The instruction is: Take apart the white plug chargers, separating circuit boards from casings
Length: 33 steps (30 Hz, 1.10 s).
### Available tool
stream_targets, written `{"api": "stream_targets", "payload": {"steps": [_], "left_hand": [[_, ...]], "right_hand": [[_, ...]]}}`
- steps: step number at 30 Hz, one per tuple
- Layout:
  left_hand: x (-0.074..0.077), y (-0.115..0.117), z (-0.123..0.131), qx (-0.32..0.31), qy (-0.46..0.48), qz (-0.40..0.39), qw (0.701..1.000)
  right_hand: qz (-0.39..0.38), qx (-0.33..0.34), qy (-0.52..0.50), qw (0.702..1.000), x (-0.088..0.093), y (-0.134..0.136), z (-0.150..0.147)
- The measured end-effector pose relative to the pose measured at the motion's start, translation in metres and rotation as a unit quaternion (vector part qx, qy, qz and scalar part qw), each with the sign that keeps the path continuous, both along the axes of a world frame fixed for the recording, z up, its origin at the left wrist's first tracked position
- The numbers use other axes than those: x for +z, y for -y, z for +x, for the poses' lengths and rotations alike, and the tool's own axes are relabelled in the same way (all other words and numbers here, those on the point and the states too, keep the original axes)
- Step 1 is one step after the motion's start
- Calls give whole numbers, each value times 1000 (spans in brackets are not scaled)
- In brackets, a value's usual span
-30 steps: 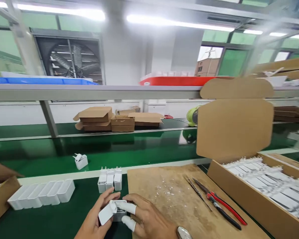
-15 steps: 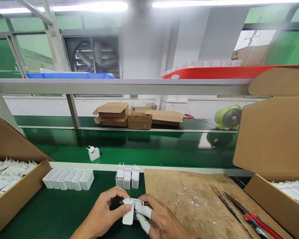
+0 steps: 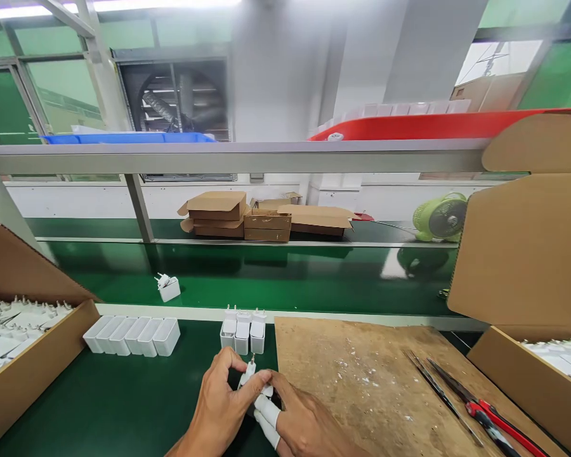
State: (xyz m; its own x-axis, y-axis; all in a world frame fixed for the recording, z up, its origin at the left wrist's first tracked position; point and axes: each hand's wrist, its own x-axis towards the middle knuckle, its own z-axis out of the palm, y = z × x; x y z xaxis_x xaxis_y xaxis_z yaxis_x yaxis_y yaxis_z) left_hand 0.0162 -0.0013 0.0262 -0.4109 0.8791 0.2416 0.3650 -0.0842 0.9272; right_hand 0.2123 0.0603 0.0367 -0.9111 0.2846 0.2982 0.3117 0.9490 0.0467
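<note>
I hold the white plug adapter low over the green desk, both hands' fingers closed on it: left hand, right hand. I'd press evenly, keeping its 2 prongs clear.

**Room around my hands**

Low in the frame's centre, my hands have bare green mat open to the lower left. Just above them three chargers stand in a block; a row of shells lies further left. Boxes wall both edges. On the board at right, tweezers and cutters lie in the way.
</note>
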Motion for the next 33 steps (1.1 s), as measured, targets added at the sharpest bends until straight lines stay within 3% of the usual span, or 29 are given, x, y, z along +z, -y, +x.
{"api": "stream_targets", "payload": {"steps": [4, 7, 12, 16, 23, 26, 30, 33], "left_hand": [[6, 0, -6, -36, 0, 24, 999], [10, 4, -19, -23, 18, 42, 999], [16, 11, -37, 33, 37, 58, 997], [16, 11, -34, 16, 13, 85, 996], [9, 16, -29, -3, -47, 119, 992], [9, 19, -31, -44, -108, 165, 979], [3, 21, -32, -160, -246, 205, 934], [-7, 23, -30, -160, -231, 176, 944]], "right_hand": [[-86, 10, -62, 994, 1, -2, 2], [-139, 38, -124, 982, 7, -7, 4], [-152, 46, -178, 971, 9, -11, 4], [-154, 47, -150, 975, 2, -10, 2], [-146, 45, -223, 963, 8, -4, 0], [-166, 44, -167, 971, 2, -2, 0], [-188, 46, -139, 971, -14, -4, 0], [-156, 55, -173, 971, -22, -4, 0]]}}
